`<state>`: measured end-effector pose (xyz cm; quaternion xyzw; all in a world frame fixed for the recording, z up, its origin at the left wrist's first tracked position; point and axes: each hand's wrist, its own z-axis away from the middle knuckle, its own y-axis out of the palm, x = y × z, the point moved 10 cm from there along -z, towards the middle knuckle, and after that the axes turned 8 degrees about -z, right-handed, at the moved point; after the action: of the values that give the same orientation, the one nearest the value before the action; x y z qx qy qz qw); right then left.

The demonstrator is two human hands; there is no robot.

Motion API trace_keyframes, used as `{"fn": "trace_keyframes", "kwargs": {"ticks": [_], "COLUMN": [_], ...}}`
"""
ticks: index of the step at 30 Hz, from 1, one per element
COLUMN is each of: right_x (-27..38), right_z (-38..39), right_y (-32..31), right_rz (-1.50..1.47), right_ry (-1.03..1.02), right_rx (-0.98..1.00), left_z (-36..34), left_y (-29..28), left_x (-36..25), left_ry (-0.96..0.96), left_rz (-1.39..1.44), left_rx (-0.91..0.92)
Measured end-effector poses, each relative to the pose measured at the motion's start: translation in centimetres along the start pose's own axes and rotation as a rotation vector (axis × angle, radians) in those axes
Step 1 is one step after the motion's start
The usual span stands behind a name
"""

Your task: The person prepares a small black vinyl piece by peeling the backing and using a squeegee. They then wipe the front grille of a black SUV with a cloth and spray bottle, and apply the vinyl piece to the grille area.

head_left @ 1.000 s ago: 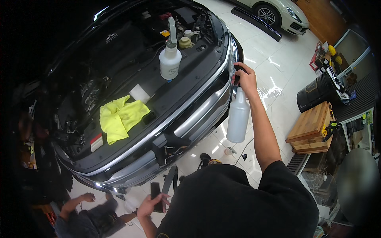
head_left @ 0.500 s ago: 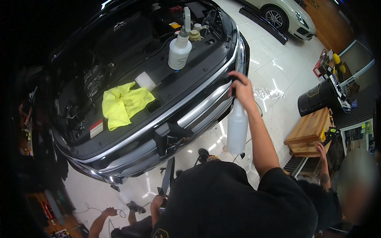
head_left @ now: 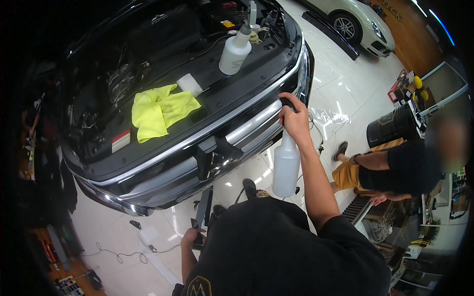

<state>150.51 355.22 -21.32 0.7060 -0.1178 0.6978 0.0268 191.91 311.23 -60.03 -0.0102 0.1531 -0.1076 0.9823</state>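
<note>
My right hand (head_left: pixel 295 118) is closed round the black trigger head of a translucent white spray bottle (head_left: pixel 285 170), in front of the right end of a dark car's grille (head_left: pixel 256 121). The bottle hangs nearly upright. Low at my left side, my left hand (head_left: pixel 190 238) is closed on a long dark strip (head_left: pixel 204 209) that reaches up toward the bumper; its kind is unclear. Along the car's open front lie a crumpled yellow cloth (head_left: pixel 160 111), a white block-shaped pad (head_left: pixel 189 85) and a red-and-white block (head_left: pixel 121 141). Another spray bottle (head_left: pixel 235 55) stands there.
At the right a co-worker (head_left: pixel 402 165) in a dark shirt and tan shorts stands beside a black barrel (head_left: pixel 387 126). A cable (head_left: pixel 126 257) lies on the tiled floor (head_left: pixel 328 93) at the lower left. A light-coloured car (head_left: pixel 365 24) is parked behind.
My right hand and its bottle have come slightly left and down in the picture. The co-worker at right has shifted into fuller view; the person at lower left is out of view.
</note>
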Motion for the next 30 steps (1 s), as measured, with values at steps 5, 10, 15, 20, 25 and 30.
{"fn": "trace_keyframes", "kwargs": {"ticks": [5,10,15,20,25,30], "right_x": [1.1,2.6,6.2,3.5,8.1,6.3], "right_z": [3.8,9.7,13.6,14.7,22.1,23.0], "right_y": [5.3,13.0,17.8,21.5,29.9,33.4], "right_rz": [0.034,0.032,0.174,0.124,0.183,0.122], "right_ry": [-0.211,-0.098,-0.23,-0.168,-0.341,-0.392], "right_rx": [0.116,0.375,0.483,0.534,0.72,0.735], "left_z": [1.3,0.7,2.3,2.1,1.6,2.8], "left_y": [-0.6,-0.2,-0.1,0.0,-0.4,-0.4], "left_x": [0.4,4.3,7.5,12.0,18.3,22.0], "left_ry": [0.087,0.053,0.002,0.001,-0.029,0.002], "left_rz": [-0.024,0.082,0.095,0.224,0.402,0.594], "left_rx": [0.035,0.057,0.031,0.027,0.043,0.052]}}
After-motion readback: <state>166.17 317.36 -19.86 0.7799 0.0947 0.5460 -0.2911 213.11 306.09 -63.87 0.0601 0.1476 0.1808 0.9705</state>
